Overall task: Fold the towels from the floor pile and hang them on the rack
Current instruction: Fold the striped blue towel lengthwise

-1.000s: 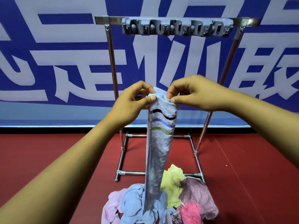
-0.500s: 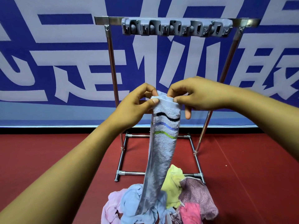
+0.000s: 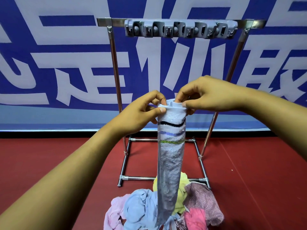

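While only the head view is given, everything below is read from it.

Head view, towel in hand: a pale blue towel [image 3: 170,156] with black, blue and green stripes is held up in front of the rack, hanging down long and narrow, its lower end reaching the floor pile.

Head view, left grip: the left hand [image 3: 141,113] is closed on the towel's top edge, thumb pinching it against the fingers.

Head view, right grip: the right hand [image 3: 206,95] is closed on the same top edge just beside the left, fingertips pinching the hem.

Head view, rack: a metal rack [image 3: 114,67] stands behind, with a grey clip bar [image 3: 181,29] across its top; no towel is seen hung on it.

Head view, floor pile: pink, light blue, yellow and mauve towels [image 3: 191,208] lie crumpled on the red floor [image 3: 49,160] at the rack's foot.

Progress, judged: the task appears early; nothing is hung, one towel is being gathered, and several are left.
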`<state>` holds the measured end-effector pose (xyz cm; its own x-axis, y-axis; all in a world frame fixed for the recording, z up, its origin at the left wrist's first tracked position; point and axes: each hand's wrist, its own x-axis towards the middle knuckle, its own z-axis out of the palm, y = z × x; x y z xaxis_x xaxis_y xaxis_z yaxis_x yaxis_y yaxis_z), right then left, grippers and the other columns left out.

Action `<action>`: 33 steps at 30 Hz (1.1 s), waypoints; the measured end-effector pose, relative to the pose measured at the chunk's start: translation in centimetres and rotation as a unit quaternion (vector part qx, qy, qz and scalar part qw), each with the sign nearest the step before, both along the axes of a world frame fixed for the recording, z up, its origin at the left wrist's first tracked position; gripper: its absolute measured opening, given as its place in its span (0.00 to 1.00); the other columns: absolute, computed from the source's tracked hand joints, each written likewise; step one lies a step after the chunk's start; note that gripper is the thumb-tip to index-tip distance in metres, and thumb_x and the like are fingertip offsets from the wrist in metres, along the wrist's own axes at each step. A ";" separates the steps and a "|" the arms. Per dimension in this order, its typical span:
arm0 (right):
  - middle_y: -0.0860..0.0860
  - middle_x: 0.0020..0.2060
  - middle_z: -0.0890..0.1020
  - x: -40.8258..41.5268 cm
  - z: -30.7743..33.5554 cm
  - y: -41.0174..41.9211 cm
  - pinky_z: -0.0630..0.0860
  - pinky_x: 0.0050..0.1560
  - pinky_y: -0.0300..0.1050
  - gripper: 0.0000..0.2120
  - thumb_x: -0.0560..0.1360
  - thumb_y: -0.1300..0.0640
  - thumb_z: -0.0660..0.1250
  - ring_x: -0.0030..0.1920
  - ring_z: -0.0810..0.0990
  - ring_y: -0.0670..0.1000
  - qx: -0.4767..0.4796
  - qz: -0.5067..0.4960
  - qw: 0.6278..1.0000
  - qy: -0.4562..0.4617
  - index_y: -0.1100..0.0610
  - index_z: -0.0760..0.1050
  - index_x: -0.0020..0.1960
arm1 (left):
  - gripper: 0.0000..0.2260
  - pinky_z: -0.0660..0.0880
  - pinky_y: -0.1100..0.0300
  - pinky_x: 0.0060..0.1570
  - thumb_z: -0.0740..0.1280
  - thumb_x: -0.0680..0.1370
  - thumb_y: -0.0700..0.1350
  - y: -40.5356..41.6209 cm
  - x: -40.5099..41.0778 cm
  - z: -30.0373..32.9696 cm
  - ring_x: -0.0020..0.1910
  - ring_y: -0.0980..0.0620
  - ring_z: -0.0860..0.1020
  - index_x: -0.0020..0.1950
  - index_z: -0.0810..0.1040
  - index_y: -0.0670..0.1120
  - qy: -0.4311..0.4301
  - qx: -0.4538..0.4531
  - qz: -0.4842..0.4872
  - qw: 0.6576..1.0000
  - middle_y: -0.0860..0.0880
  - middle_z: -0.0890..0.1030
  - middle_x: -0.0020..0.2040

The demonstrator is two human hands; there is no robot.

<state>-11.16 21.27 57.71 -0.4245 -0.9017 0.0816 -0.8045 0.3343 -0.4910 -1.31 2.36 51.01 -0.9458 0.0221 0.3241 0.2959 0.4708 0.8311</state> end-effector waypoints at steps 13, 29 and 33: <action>0.42 0.36 0.79 -0.9 -0.3 0.8 0.67 0.39 0.26 0.06 0.73 0.53 0.69 0.39 0.75 0.35 0.057 0.069 0.979 0.184 0.55 0.78 0.46 | 0.02 0.79 0.61 0.43 0.64 0.80 0.46 0.0 0.0 0.2 0.41 0.50 0.79 0.48 0.72 0.50 0.015 -0.094 0.030 0.995 0.56 0.76 0.42; 0.42 0.42 0.75 -1.6 -1.6 0.5 0.64 0.45 0.36 0.12 0.74 0.43 0.62 0.43 0.64 0.43 0.012 0.095 0.961 0.259 0.51 0.76 0.42 | 0.02 0.69 0.68 0.35 0.65 0.79 0.47 -0.6 0.2 1.0 0.36 0.57 0.76 0.48 0.73 0.52 0.092 -0.251 0.076 0.961 0.57 0.77 0.39; 0.46 0.54 0.68 -1.4 -1.7 1.0 0.62 0.48 0.28 0.16 0.70 0.38 0.63 0.48 0.66 0.36 -0.030 0.032 0.973 0.226 0.51 0.76 0.38 | 0.04 0.72 0.60 0.36 0.66 0.79 0.47 -0.5 0.3 1.1 0.36 0.51 0.79 0.47 0.75 0.47 0.089 -0.235 0.083 0.964 0.55 0.79 0.38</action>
<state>-12.56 22.26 56.00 -0.2751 -0.9131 0.3011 -0.9613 0.2572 -0.0985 -1.03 1.90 52.10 -0.8795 0.0585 0.4723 0.3012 0.8368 0.4572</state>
